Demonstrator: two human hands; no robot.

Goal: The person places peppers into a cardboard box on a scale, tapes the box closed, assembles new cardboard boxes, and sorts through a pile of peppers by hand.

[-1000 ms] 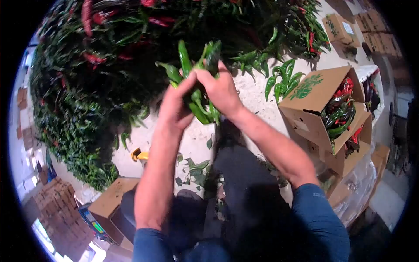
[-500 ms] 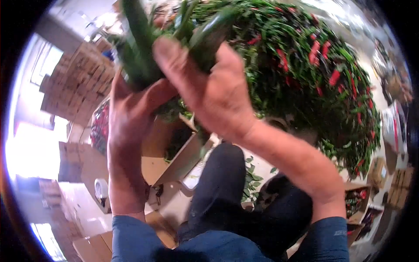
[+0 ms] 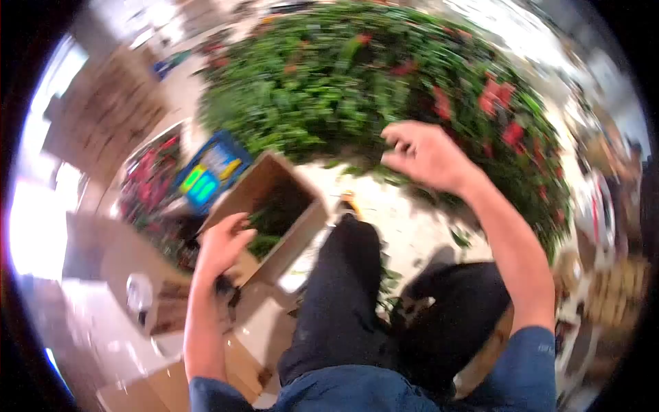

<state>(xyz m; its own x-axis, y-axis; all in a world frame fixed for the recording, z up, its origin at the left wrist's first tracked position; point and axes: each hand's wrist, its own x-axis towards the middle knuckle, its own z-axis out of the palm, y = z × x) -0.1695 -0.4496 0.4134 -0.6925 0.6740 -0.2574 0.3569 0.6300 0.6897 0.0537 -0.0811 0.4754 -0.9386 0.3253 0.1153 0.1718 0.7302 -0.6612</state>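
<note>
Brown cardboard forms the open box (image 3: 292, 240) just left of the frame's centre, tilted in my view, with some green peppers (image 3: 263, 245) showing low in its shadowed inside. At its lower left edge I have the left hand (image 3: 225, 248), fingers spread and released; blur keeps me from telling whether it touches the cardboard. The right hand (image 3: 425, 158), right of centre, is released too, its fingers loosely bent in front of the pile's near edge. That big pile of peppers (image 3: 309, 96) arches across the top of my frame, mostly green, with red ones (image 3: 511, 134) scattered toward the right. Just above the box I see a blue device (image 3: 213, 172) with a bright green display, and left of it a blurred heap of red peppers (image 3: 151, 178). Dark trousers (image 3: 343, 275) fill the lower middle, a few loose leaves (image 3: 460, 237) lie on the pale floor (image 3: 412, 220), and stacked cardboard (image 3: 103, 117) stands at upper left.
</note>
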